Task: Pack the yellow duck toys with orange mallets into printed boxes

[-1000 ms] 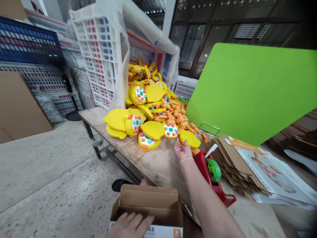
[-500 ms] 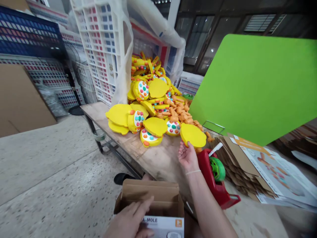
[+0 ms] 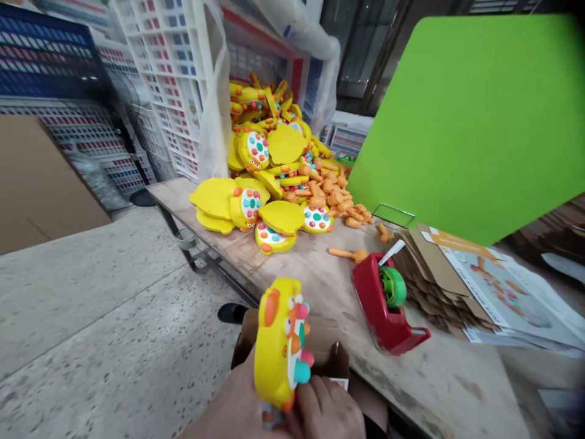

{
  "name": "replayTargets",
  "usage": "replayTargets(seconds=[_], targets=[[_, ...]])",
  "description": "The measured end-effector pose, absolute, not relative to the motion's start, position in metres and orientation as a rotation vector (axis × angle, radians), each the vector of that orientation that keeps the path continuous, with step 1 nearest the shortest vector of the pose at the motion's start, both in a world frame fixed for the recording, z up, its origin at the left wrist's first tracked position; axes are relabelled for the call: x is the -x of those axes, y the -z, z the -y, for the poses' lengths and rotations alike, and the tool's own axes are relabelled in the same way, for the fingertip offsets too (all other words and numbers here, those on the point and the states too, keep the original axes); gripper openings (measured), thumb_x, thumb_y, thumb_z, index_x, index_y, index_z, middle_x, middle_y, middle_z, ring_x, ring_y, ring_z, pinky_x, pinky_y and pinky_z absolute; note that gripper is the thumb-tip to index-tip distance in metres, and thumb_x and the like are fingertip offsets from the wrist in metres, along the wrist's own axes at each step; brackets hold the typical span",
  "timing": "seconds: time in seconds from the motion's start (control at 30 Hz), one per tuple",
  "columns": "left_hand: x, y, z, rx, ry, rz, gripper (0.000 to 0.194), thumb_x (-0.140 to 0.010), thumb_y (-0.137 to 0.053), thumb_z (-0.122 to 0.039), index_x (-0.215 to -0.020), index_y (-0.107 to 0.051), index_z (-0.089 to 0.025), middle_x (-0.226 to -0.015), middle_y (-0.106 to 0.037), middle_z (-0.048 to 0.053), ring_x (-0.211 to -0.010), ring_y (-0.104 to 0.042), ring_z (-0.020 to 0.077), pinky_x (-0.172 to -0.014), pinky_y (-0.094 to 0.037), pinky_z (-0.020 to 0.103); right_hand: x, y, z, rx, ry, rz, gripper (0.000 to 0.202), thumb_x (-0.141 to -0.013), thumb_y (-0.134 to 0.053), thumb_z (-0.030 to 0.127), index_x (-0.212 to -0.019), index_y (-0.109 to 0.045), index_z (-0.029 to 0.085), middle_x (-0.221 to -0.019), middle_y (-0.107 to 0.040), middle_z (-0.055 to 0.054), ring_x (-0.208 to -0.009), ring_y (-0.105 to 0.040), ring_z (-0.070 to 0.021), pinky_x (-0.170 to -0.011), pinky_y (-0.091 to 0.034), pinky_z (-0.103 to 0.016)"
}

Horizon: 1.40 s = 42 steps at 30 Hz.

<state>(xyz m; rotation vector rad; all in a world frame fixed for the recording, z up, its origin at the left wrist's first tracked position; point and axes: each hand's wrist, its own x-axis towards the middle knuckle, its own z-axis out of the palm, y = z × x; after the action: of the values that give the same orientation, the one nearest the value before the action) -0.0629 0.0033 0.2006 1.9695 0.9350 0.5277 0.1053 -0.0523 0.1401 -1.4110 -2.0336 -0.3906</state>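
A yellow whack-a-mole toy [image 3: 276, 347] stands on edge above the open cardboard box [image 3: 320, 335], its white face with coloured knobs turned right. My left hand [image 3: 233, 396] is closed on the toy from the left, its fingers mostly hidden behind it. My right hand [image 3: 331, 405] is at the toy's lower right, over the near side of the box. Its fingers are curled, and what they grip is hidden. Past the box, an orange toy hammer [image 3: 348, 253] lies on the wooden table [image 3: 311, 274].
More yellow toys [image 3: 281, 216] and orange hammers [image 3: 336, 195] spill from a white crate [image 3: 178, 79] lying on its side. A red tape dispenser [image 3: 388, 311] stands on the right, beside flattened cartons [image 3: 439, 280]. A green board [image 3: 470, 128] leans behind them.
The yellow toy by the tape dispenser has been lifted and brought to the box, uncovering the orange hammer. My right hand has come back from the table to join my left. The view has shifted slightly.
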Motion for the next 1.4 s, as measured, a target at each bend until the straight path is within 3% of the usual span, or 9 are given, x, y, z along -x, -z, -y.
replayTargets(seconds=[0.1,0.23,0.37,0.5,0.67,0.77,0.93,1.07,1.4], targets=[[0.063,-0.201,-0.002,-1.923,-0.542,-0.937,0.038,-0.093,-0.053,-0.021,-0.129,-0.06,-0.028,-0.101,-0.077,0.001,-0.088,-0.072,0.0208,-0.082,-0.062,0.031,-0.103,-0.163,0.047,1.308,0.217,2.091,0.052,-0.106,-0.031,0.034,-0.066,-0.063,0.023,-0.053,-0.063,-0.003,-0.046,-0.06,-0.0176,-0.047,-0.037,-0.033],[0.07,-0.204,-0.004,-1.92,-0.554,-0.866,0.044,-0.093,-0.056,-0.023,-0.137,-0.057,-0.029,-0.118,-0.075,0.004,-0.104,-0.071,0.0229,-0.094,-0.058,0.034,-0.136,-0.21,0.046,1.249,0.097,1.898,0.017,-0.093,-0.068,0.042,-0.093,-0.07,0.025,-0.073,-0.07,-0.002,-0.066,-0.068,-0.0176,-0.061,-0.048,-0.026],[0.076,-0.206,-0.005,-2.065,-0.526,-0.803,0.058,-0.09,-0.063,-0.029,-0.146,-0.049,-0.03,-0.133,-0.069,0.006,-0.115,-0.068,0.0252,-0.102,-0.055,0.037,-0.171,-0.237,0.042,1.233,-0.11,1.891,0.084,-0.077,-0.075,0.064,-0.148,-0.046,0.03,-0.142,-0.055,-0.015,-0.131,-0.055,-0.0318,-0.099,-0.052,-0.037],[0.082,-0.193,-0.001,-2.152,-0.588,-0.827,0.06,-0.092,-0.063,-0.026,-0.148,-0.041,-0.038,-0.141,-0.065,0.001,-0.121,-0.067,0.0237,-0.101,-0.057,0.036,-0.186,-0.234,0.032,1.228,-0.582,1.918,0.069,-0.08,-0.08,0.05,-0.141,-0.048,0.041,-0.122,-0.064,-0.002,-0.113,-0.064,-0.021,-0.093,-0.054,-0.028],[0.086,-0.173,0.008,-2.168,-0.765,-1.03,0.09,-0.097,-0.059,-0.032,-0.163,0.002,-0.03,-0.165,-0.032,0.013,-0.144,-0.046,0.0322,-0.106,-0.054,0.047,-0.178,-0.216,0.018,1.464,-0.86,1.439,0.059,-0.093,-0.065,0.047,-0.145,-0.04,0.031,-0.139,-0.055,-0.007,-0.119,-0.061,-0.0216,-0.095,-0.055,-0.031],[0.087,-0.166,0.009,-2.326,-0.83,-1.094,0.096,-0.094,-0.065,-0.043,-0.164,-0.002,-0.025,-0.169,-0.018,0.018,-0.146,-0.04,0.0394,-0.103,-0.055,0.049,-0.171,-0.213,0.014,1.538,-0.895,1.535,0.053,-0.093,-0.063,0.045,-0.14,-0.044,0.028,-0.135,-0.057,-0.007,-0.122,-0.059,-0.0227,-0.101,-0.052,-0.035],[0.089,-0.162,0.007,-2.523,-0.828,-1.13,0.088,-0.095,-0.063,-0.041,-0.163,-0.008,-0.032,-0.162,-0.039,0.012,-0.133,-0.058,0.033,-0.097,-0.059,0.04,-0.18,-0.23,0.005,1.571,-0.951,1.8,0.045,-0.094,-0.064,0.044,-0.134,-0.048,0.031,-0.136,-0.059,-0.003,-0.124,-0.057,-0.021,-0.107,-0.046,-0.036],[0.09,-0.159,0.006,-2.576,-0.864,-1.195,0.083,-0.098,-0.058,-0.044,-0.164,-0.01,-0.026,-0.152,-0.052,0.015,-0.128,-0.061,0.0325,-0.095,-0.059,0.041,-0.183,-0.242,-0.007,1.529,-1.037,1.923,0.044,-0.094,-0.065,0.04,-0.134,-0.048,0.031,-0.131,-0.061,-0.001,-0.118,-0.06,-0.019,-0.101,-0.049,-0.034],[0.089,-0.171,0.008,-2.621,-0.863,-1.094,0.069,-0.104,-0.047,-0.044,-0.163,-0.017,-0.026,-0.161,-0.04,0.014,-0.136,-0.053,0.0322,-0.102,-0.056,0.041,-0.177,-0.245,-0.03,1.448,-0.88,2.098,0.043,-0.097,-0.062,0.038,-0.137,-0.049,0.03,-0.129,-0.06,-0.006,-0.119,-0.059,-0.0224,-0.102,-0.049,-0.039]])
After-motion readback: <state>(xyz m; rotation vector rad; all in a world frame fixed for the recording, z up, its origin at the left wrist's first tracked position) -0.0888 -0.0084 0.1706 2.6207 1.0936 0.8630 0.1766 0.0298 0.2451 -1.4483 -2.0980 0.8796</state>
